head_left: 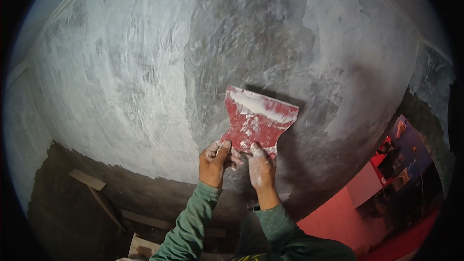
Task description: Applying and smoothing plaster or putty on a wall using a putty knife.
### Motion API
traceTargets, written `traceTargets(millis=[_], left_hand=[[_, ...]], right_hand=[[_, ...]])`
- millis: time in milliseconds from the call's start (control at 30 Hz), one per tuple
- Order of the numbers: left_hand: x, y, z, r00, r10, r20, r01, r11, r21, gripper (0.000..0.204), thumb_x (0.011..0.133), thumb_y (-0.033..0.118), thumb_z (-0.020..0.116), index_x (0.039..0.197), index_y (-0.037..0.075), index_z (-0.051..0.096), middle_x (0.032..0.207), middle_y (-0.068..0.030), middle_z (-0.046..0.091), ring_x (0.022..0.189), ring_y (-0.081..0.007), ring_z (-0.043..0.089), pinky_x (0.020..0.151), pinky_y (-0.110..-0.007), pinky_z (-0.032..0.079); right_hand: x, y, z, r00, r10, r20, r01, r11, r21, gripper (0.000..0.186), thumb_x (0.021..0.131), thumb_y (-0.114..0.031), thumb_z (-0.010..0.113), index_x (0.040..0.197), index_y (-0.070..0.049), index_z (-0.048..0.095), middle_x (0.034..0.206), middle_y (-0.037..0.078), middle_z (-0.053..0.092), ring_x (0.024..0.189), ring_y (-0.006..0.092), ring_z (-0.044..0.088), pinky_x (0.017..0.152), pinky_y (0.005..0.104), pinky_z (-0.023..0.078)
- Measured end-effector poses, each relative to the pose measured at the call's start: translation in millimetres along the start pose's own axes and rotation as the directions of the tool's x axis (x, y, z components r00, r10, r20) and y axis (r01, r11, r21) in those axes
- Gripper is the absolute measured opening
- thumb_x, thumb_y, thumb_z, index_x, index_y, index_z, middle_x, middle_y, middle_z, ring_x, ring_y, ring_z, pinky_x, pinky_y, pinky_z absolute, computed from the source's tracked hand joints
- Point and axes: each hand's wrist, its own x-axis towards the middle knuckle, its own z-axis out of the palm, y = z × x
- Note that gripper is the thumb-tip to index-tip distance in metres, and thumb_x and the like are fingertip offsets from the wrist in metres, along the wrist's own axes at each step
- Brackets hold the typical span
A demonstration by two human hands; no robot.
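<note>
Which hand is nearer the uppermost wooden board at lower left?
Left. The left hand is right of the wooden board, the right hand farther right; both touch the red putty spreader.

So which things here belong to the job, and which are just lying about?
In use:
red spreader, held by left hand and right hand
white paste on it
patchy grey wall

Apparently just lying about:
wooden board, lower left

The red scraper (252,128) looks like smooth plastic, smeared with matt white paste (261,105). The fingers (258,151) look chalky. On the wall (367,43), a rough, mottled grey strip (246,29) meets paler, smoother plaster (157,58) with a faint sheen. The green sleeves (191,220) are creased matt cloth; the plank (88,179) resembles raw wood.
</note>
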Motion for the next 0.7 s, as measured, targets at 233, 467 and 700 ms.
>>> traceTargets(millis=[233,467,700], left_hand=[[-3.8,-16.1,-26.1,0.999,0.024,-0.042,-0.021,0.998,0.056,0.022,0.093,0.018,0.055,0.11,0.004,0.061,0.102,-0.0031,0.063,0.091,-0.0117,0.059,0.072,-0.029,0.048],[-8.3,-23.9,-35.1,0.998,0.016,0.056,-0.019,0.999,0.04,0.028,0.095,0.015,0.054,0.117,-0.003,0.058,0.106,-0.0029,0.063,0.094,-0.008,0.055,0.085,-0.023,0.044],[-7.2,-11.5,-18.1,0.972,0.233,0.035,-0.235,0.95,0.207,0.031,0.096,0.015,0.054,0.119,-0.004,0.056,0.106,-0.0045,0.063,0.093,-0.008,0.054,0.084,-0.023,0.044]], right_hand=[[-7.7,7.9,-22.5,0.998,-0.054,-0.039,0.055,0.998,0.028,0.03,0.086,-0.003,0.058,0.115,-0.005,0.055,0.103,0.005,0.062,0.091,0.0158,0.06,0.075,0.0332,0.047],[-6.6,21.1,-33.5,0.991,-0.037,-0.131,0.024,0.995,-0.099,0.026,0.087,-0.007,0.061,0.112,-0.005,0.055,0.102,0.003,0.059,0.087,0.0114,0.057,0.068,0.0271,0.046],[9.1,-7.5,-3.4,0.876,-0.426,0.226,0.313,0.145,-0.939,0.049,0.09,-0.024,0.055,0.136,-0.006,0.046,0.144,0.019,0.034,0.125,0.0316,0.04,0.104,0.0394,0.03]])
